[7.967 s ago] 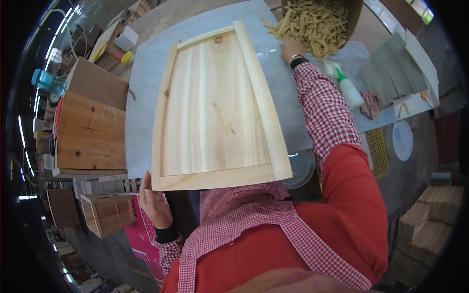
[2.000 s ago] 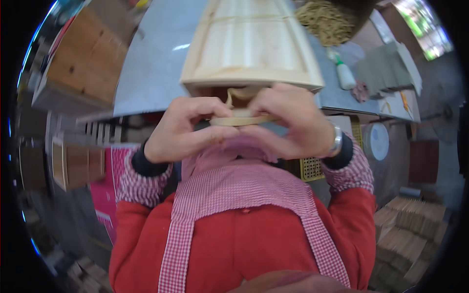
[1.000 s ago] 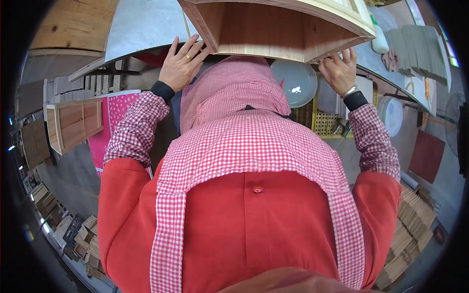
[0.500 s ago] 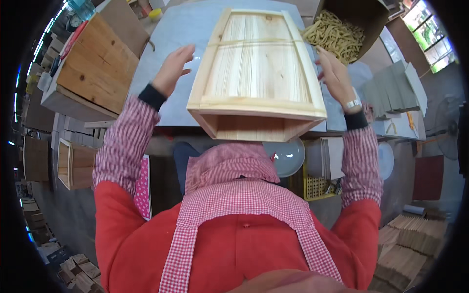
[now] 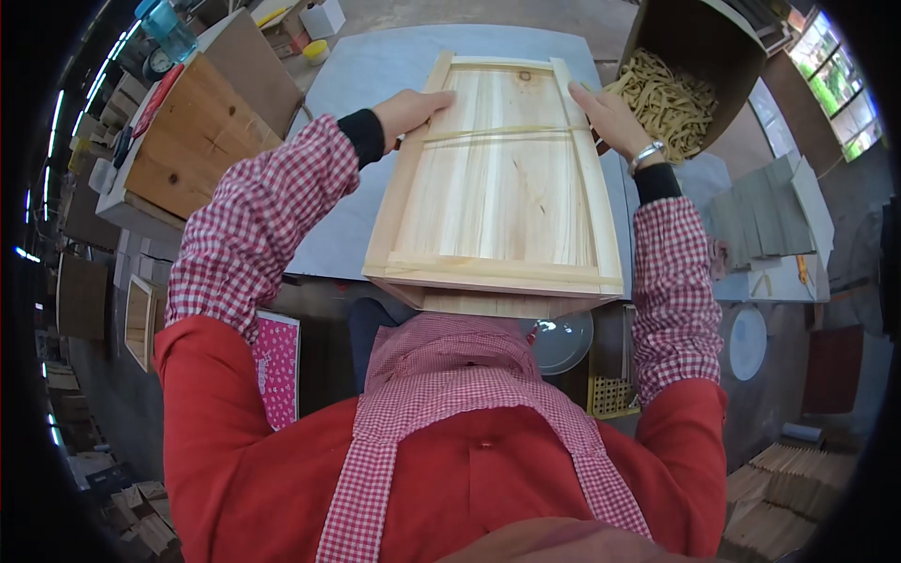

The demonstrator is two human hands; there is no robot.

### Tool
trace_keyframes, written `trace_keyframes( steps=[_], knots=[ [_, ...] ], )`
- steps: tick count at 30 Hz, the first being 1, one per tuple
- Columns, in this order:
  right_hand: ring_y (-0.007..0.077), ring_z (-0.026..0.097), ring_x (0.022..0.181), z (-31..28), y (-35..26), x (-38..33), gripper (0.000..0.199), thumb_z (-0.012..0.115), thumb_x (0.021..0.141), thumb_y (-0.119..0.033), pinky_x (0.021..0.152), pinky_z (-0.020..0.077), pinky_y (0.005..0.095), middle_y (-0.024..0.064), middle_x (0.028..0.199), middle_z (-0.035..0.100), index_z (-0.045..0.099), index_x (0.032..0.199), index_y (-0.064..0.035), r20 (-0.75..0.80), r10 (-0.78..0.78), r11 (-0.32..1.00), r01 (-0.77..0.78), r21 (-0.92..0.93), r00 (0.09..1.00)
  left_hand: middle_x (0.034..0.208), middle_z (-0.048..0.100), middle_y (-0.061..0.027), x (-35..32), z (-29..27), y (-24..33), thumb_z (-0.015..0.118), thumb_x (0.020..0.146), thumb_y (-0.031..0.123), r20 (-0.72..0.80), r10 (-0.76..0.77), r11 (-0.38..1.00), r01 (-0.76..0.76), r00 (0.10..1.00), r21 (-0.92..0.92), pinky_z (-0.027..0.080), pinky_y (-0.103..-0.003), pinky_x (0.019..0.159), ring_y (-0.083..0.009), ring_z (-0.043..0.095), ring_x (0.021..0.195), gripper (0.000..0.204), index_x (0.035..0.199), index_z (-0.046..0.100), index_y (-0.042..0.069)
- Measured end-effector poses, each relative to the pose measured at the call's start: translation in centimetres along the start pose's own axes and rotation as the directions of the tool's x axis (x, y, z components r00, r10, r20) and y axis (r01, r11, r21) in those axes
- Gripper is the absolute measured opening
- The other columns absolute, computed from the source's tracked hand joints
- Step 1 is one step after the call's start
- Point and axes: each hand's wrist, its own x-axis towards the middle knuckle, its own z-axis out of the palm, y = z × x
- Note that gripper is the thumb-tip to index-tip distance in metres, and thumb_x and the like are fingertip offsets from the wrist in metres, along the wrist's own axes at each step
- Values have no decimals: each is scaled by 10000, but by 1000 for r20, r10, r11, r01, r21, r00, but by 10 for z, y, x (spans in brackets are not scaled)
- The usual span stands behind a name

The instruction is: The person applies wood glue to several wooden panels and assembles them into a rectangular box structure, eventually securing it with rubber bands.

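A pale wooden box (image 5: 497, 202) with a raised frame round its upper face lies in front of me, its near end hanging over the table's front edge. Around its upper part runs a tan elastic band (image 5: 507, 132). My left hand (image 5: 413, 114) grips the box's left side near the far end, thumb on the top rim. On the opposite side, my right hand (image 5: 608, 114) holds the right rim, thumb on top as well. The fingers of both hands are partly hidden beside the box.
The box rests on a pale table (image 5: 347, 84). At the back right, a tilted dark carton (image 5: 741, 66) holds many tan bands (image 5: 662, 103). Grey sheets (image 5: 765, 211) stand at the right. A wooden crate (image 5: 202, 131) is on the left, and a round plate (image 5: 563, 345) sits below the table edge.
Both hands were apart from the box, fingers spread. Now they have closed on its two sides near the far end. The box appears lower in view.
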Motion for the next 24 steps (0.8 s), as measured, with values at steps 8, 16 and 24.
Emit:
trace_keyframes(
  steps=[8, 16, 24],
  knots=[
    [276, 672, 655, 6, -44, -16, 587, 656, 899, -445, 586, 531, 374, 200, 789, 695, 647, 1029, 127, -157, -176, 958, 132, -256, 972, 908, 711, -185, -50, 9, 24, 668, 916, 485, -294, 244, 965, -202, 924, 164, 546, -362, 672, -234, 695, 741, 657, 1056, 654, -157],
    [322, 694, 770, -10, -117, -83, 441, 627, 963, -270, 686, 541, 393, 196, 906, 696, 563, 1279, 30, -541, -770, 620, 595, -512, 337, 843, 719, -138, -108, -17, 47, 569, 968, 555, -553, 794, 534, -722, 252, 439, 523, -380, 723, -255, 685, 769, 632, 1008, 675, -67],
    [438, 681, 775, 80, -27, -70, 667, 635, 939, -194, 642, 553, 458, 285, 1020, 667, 326, 1455, 95, -507, -737, 673, 552, -492, 447, 828, 637, -207, -59, 46, -56, 653, 940, 364, -696, 711, 508, -757, 100, 410, 489, -470, 695, -416, 616, 774, 363, 934, 657, 1]
  ],
)
